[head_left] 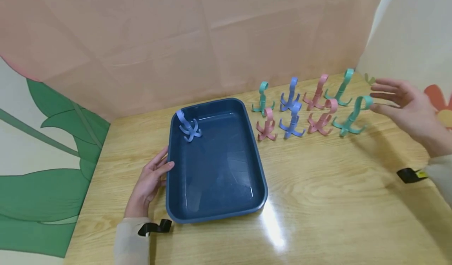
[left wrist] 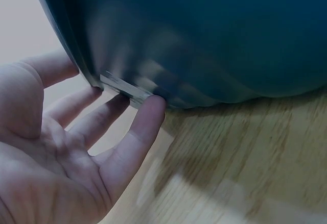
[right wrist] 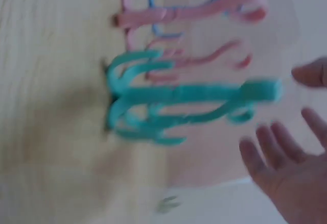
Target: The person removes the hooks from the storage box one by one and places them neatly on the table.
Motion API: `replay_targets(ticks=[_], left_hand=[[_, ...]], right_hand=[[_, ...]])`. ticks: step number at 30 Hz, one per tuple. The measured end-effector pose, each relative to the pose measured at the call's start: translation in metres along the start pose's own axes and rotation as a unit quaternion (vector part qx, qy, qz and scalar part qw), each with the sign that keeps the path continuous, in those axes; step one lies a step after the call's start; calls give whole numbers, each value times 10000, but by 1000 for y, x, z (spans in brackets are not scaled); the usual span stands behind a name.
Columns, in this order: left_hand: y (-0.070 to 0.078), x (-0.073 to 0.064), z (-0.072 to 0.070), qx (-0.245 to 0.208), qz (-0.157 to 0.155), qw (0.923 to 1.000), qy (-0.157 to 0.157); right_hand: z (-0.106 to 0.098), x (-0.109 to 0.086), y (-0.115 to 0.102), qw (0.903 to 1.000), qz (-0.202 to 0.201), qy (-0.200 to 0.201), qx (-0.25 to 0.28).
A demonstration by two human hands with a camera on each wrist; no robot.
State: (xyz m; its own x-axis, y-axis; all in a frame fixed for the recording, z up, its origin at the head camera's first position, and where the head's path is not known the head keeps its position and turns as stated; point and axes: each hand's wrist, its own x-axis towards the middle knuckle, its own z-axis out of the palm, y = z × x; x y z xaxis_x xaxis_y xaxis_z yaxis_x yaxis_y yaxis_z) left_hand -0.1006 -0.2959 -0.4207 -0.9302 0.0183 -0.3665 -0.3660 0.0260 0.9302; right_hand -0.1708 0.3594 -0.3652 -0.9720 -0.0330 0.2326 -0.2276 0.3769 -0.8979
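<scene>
A dark blue tray lies on the table with one blue claw hook inside its far left corner. My left hand grips the tray's left side, thumb on the rim and fingers against the outer wall; in the left wrist view, fingertips touch the tray's lower edge. Right of the tray, several claw hooks stand in two rows. Nearest my right hand is the front green claw hook. That hand is held beside its curved top, fingers spread and holding nothing; in the right wrist view, a gap separates them.
The front row also has a pink hook, a blue hook and another pink hook. Behind stand green, blue, pink and green hooks. A pink-covered wall closes off the table's back.
</scene>
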Motion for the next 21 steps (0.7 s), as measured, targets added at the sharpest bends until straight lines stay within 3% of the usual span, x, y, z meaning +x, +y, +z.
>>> replay_targets(ticks=[1, 4, 7, 15, 21], left_hand=[[0, 0, 0, 13, 0, 10000, -8], [0, 0, 0, 29, 7, 10000, -19], [0, -1, -1, 23, -15, 10000, 11], [-2, 0, 0, 31, -43, 9999, 97], [-3, 3, 3, 24, -9, 9999, 109]], right_hand=[[3, 0, -9, 9995, -27, 163, -281], [18, -2, -38, 9977, -205, 468, -456], [38, -3, -71, 9969, -557, 405, -369], [106, 1, -142, 9873, -1442, -658, -80], [169, 1, -162, 9735, -1836, -1364, 4]])
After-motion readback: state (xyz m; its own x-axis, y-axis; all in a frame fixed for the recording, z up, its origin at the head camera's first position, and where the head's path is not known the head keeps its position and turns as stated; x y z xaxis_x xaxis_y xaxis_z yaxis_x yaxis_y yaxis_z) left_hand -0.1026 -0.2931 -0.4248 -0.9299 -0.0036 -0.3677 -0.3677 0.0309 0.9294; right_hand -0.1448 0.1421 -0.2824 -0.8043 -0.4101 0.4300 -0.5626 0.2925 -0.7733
